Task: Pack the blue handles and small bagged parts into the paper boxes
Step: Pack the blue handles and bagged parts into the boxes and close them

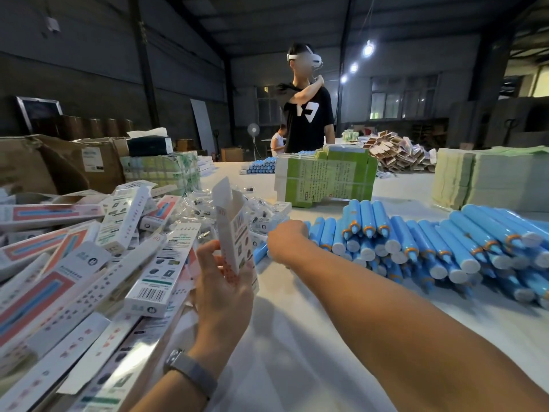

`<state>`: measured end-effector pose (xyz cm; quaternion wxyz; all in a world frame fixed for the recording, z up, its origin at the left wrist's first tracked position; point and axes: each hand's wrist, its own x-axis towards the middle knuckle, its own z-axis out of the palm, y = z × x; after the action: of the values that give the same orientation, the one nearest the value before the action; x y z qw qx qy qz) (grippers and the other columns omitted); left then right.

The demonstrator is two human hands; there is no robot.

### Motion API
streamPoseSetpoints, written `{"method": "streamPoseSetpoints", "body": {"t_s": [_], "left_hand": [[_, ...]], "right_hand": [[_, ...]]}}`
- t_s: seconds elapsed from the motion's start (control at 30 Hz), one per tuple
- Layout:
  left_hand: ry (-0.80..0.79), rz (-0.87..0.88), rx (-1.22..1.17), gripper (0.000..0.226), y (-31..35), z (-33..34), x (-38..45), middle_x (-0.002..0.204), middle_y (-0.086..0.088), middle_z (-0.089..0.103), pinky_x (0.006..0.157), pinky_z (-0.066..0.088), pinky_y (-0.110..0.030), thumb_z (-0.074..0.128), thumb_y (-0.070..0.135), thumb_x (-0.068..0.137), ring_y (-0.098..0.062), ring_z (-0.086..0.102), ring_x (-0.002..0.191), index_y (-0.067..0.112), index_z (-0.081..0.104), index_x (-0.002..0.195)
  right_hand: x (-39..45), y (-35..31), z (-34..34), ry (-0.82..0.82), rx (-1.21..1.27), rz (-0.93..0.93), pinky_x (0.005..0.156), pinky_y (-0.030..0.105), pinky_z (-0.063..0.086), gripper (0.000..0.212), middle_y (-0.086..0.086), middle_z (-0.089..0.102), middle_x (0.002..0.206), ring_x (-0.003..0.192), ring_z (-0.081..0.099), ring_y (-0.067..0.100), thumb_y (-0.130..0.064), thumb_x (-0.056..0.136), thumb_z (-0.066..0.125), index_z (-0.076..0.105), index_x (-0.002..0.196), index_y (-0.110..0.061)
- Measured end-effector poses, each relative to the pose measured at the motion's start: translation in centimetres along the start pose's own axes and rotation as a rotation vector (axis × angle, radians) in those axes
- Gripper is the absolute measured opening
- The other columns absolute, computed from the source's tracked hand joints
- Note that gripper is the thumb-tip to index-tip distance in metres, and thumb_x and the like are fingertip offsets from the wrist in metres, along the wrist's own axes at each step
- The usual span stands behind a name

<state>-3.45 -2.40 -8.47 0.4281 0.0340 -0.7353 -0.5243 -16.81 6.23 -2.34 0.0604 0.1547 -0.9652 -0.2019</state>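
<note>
— Table first: white-covered, it fills the lower half of the frame. What lies on it?

— Packed paper boxes heaped across the lower left, white with red and blue stripes. Blue handles are stacked in a pile at centre right, their white and orange ends facing the camera. Behind them, at centre, stands a green block of flat cartons, and at the right edge a pale stack of sheets.

— And the small bagged parts?

— A clear, crinkled heap at centre left, between the box pile and the green block.

— Anyone else there?

— A person in a black shirt stands beyond the table at upper centre, one arm raised across the chest.

— The hands?

— The left hand, lower centre with a watch on its wrist, grips an open paper box upright, fingers curled round its lower part, top flap up. The right hand reaches to the left end of the handle pile, fingers curled down onto the handles; whether it actually clasps one, I cannot tell.
</note>
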Motion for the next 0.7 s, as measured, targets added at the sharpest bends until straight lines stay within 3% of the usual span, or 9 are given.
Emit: {"method": "streamPoseSetpoints", "body": {"t_s": [0.1,0.3,0.43,0.5,0.57,0.63,0.7], "left_hand": [[-0.009,0.002,-0.005,0.05,0.1,0.0,0.0,0.092,0.009,0.06,0.072,0.056,-0.054,0.074,0.018,0.086,-0.01,0.063,0.083,0.04,0.036,0.109],[-0.019,-0.005,-0.026,0.05,0.1,-0.1,-0.1,0.091,0.011,0.059,0.072,0.057,-0.055,0.073,0.018,0.086,0.001,0.061,0.079,0.043,0.035,0.107],[-0.032,-0.013,-0.033,0.053,0.0,-0.1,-0.1,0.091,0.014,0.058,0.072,0.057,-0.055,0.073,0.017,0.087,0.008,0.058,0.08,0.047,0.034,0.107],[-0.031,-0.009,-0.037,0.054,0.0,-0.1,-0.1,0.091,0.016,0.057,0.072,0.057,-0.053,0.072,0.016,0.087,0.009,0.058,0.08,0.048,0.034,0.106],[-0.029,0.007,-0.043,0.053,-0.1,-0.1,-0.1,0.089,0.017,0.057,0.069,0.057,-0.048,0.072,0.014,0.087,0.009,0.058,0.079,0.046,0.034,0.106],[-0.032,0.027,-0.044,0.052,-0.1,-0.1,-0.1,0.086,0.019,0.059,0.063,0.055,-0.035,0.072,0.014,0.087,0.01,0.059,0.079,0.045,0.035,0.106],[-0.04,0.036,-0.047,0.051,0.1,-0.1,-0.2,0.087,0.032,0.059,0.054,0.049,-0.018,0.071,0.013,0.088,0.011,0.059,0.077,0.044,0.034,0.104]], "right_hand": [[0.1,-0.4,-0.3,-0.012,0.003,0.01,0.084,0.036,0.052,0.025,0.002,0.06,0.121,0.101,0.056,0.024,-0.019,0.094,0.051,0.061,0.117,-0.02],[0.2,0.7,-1.3,-0.023,0.262,0.088,0.082,0.036,0.052,0.037,0.011,0.05,0.132,0.121,0.05,0.027,-0.017,0.092,0.055,0.056,0.129,-0.013],[-0.2,1.4,-1.3,-0.052,0.314,0.123,0.072,0.033,0.043,0.039,0.009,0.057,0.121,0.111,0.055,0.027,-0.02,0.084,0.066,0.058,0.122,-0.011],[-0.3,1.7,-1.1,0.007,0.469,0.162,0.072,0.033,0.041,0.031,0.01,0.057,0.121,0.109,0.055,0.028,-0.024,0.086,0.059,0.058,0.115,-0.012],[-0.7,1.9,-1.4,0.091,0.638,0.243,0.069,0.032,0.04,0.02,0.008,0.059,0.108,0.099,0.056,0.028,-0.03,0.087,0.053,0.055,0.101,-0.016],[-1.4,2.0,-2.0,0.182,0.844,0.331,0.062,0.03,0.037,0.023,0.005,0.056,0.091,0.087,0.056,0.026,-0.039,0.09,0.048,0.052,0.093,-0.016],[-2.3,2.0,-2.6,0.294,1.25,0.312,0.062,0.031,0.038,0.029,0.002,0.055,0.08,0.08,0.056,0.024,-0.042,0.091,0.047,0.054,0.086,-0.014]]}}
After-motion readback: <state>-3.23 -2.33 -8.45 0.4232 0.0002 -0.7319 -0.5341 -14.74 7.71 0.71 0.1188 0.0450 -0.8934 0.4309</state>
